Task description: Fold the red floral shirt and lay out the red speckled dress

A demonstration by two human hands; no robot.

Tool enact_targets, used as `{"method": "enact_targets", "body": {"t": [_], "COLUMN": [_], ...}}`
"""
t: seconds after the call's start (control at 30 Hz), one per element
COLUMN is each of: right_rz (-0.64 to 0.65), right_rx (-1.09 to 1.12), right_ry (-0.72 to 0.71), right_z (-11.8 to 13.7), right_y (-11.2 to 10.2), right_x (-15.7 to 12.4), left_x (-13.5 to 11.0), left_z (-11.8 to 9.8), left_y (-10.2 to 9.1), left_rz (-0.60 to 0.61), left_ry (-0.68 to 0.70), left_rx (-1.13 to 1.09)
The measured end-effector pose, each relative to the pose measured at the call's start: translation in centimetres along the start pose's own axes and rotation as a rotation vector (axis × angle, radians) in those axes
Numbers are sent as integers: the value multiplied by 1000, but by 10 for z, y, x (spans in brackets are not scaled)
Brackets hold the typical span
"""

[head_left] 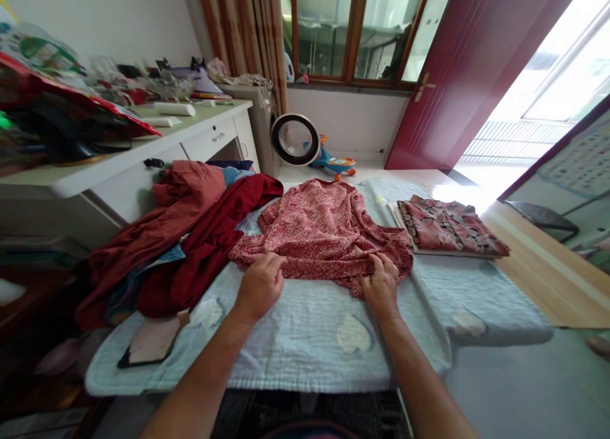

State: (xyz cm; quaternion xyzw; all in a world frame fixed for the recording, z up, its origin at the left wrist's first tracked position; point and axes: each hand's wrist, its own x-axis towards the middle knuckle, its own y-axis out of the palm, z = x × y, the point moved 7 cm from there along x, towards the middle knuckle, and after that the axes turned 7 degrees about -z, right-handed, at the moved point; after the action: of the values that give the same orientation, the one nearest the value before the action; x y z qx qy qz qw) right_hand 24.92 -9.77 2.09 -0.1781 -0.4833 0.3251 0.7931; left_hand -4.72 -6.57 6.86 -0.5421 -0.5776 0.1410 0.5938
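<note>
A red, small-patterned long-sleeved shirt lies spread on the light blue quilted cloth, somewhat rumpled. My left hand is closed on the shirt's near edge at its left side. At the right end of that same edge, my right hand pinches the fabric between thumb and fingers. Part of the shirt hangs a little nearer to me beside the right hand. The fingertips of both hands are partly hidden by the hands and cloth.
A folded patterned garment stack lies at the right. Dark red clothing and a rust-coloured garment are heaped at the left, with a phone-like flat object nearer. A white desk borders the far left.
</note>
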Motion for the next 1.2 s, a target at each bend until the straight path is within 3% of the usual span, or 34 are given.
{"method": "enact_targets", "body": {"t": [0.1, 0.2, 0.37, 0.47, 0.57, 0.63, 0.7, 0.77, 0.87, 1.07, 1.2], "right_rz": [40, 154, 391, 440, 309, 98, -95, -147, -9, 308, 416], "right_rx": [-57, -121, -248, -215, -181, -221, -310, -406, -456, -250, -65], "right_ry": [14, 42, 50, -25, -48, -1, 38, 53, 10, -187, -163], "right_z": [-6, -18, -37, -38, -41, -48, -53, -52, -39, 1, -1], "right_y": [-2, -5, -5, -15, -44, -75, -100, -107, -86, -13, 10], "right_x": [4, 12, 33, 56, 88, 109, 119, 117, 97, 36, 33], "left_x": [-1, 3, 15, 19, 21, 24, 26, 29, 34, 41, 46], "left_z": [-23, -18, -2, 2, 3, 4, 5, 4, 0, -4, -3], "left_y": [28, 49, 62, 62, 55, 47, 40, 35, 33, 35, 31], "left_rz": [217, 326, 378, 382, 317, 253, 206, 191, 195, 219, 282], "left_ry": [78, -10, -112, -106, -100, -101, -96, -81, -49, -6, 20], "left_rx": [-56, 14, 72, 78, 5, -54, -91, -111, -137, -175, -200]}}
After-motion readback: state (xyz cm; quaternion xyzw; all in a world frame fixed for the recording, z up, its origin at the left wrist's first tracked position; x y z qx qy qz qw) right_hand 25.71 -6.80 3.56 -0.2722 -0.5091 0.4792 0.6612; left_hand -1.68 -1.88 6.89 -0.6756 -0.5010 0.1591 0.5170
